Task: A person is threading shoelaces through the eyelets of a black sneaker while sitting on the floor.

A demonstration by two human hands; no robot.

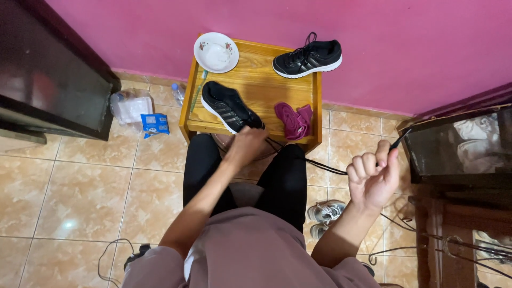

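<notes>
A black sneaker with white stripes [225, 105] lies on a small wooden table [256, 80] in front of my knees. My left hand [245, 145] grips its near end at the table's front edge. A black shoelace [320, 166] runs from that shoe to my right hand [373, 177], which is raised to the right and pinches the lace's end between thumb and finger. A second black sneaker [308, 57] stands at the table's far right corner, laces loose.
A white bowl [216, 52] sits at the table's far left corner, a crumpled magenta cloth [293, 120] near its front right. A toothbrush lies along the table's left edge. Plastic bags, a blue packet [154, 124] and a bottle lie on the tiled floor. Grey sneakers [324, 214] are by my right leg.
</notes>
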